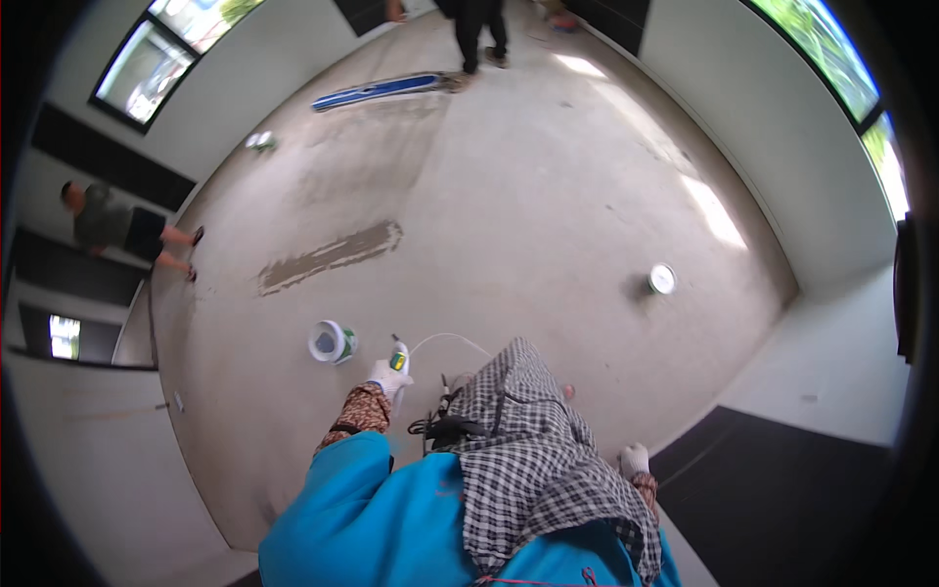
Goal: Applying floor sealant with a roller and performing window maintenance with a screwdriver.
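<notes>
while l. grip (387, 378) clasps grn/yel. tool (399, 360), dark-tipped, r. grip (634, 460) unclear

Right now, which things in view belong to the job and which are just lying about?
Likely in the job:
handheld tool in the left hand
thin white cord beside it
white-and-green bucket near that hand
perhaps the long blue tool by another person's legs

Apparently just lying about:
white-topped container, right
small white-and-green items, upper left

Daylight from windows (818, 61); bright glare strips (712, 210) on floor (528, 215); mild blur; edges bowed, corners black.
</notes>
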A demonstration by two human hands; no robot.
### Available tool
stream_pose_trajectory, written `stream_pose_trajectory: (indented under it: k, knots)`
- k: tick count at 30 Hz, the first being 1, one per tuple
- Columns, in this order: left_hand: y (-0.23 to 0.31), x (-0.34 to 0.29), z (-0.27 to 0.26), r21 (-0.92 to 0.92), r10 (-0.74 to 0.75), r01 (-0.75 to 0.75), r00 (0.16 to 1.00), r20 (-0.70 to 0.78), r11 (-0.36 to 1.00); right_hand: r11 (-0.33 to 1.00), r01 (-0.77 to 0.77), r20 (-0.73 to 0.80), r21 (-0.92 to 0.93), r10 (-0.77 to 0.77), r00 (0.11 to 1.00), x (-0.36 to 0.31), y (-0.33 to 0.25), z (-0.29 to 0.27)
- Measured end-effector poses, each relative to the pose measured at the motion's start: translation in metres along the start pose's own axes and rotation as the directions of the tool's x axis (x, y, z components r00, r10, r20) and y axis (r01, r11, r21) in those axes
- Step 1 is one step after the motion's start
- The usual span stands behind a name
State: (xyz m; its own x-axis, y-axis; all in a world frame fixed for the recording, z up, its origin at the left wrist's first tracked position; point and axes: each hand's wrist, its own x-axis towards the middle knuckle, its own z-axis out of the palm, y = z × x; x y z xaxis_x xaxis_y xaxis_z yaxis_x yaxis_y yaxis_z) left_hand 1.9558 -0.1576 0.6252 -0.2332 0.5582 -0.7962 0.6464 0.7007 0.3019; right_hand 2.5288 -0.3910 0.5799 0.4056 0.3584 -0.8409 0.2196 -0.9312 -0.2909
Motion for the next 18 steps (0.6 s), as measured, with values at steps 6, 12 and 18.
stream_pose_trajectory:
  k: [6,12,18]
  knots:
    - [0.028,0.000,0.048,-0.124,-0.073,0.074,0.997,0.014,0.990,0.999,-0.031,-0.067,0.030,0.033,0.997,0.074,-0.035,-0.031]
    - [0.039,-0.003,0.043,-0.098,-0.088,0.091,0.995,0.036,0.991,0.999,-0.018,0.029,0.034,0.017,0.999,0.058,-0.084,-0.002]
    - [0.048,0.008,0.064,-0.149,-0.087,0.093,0.995,0.047,0.984,0.940,0.075,-0.105,-0.333,-0.117,0.988,0.086,-0.063,-0.030]
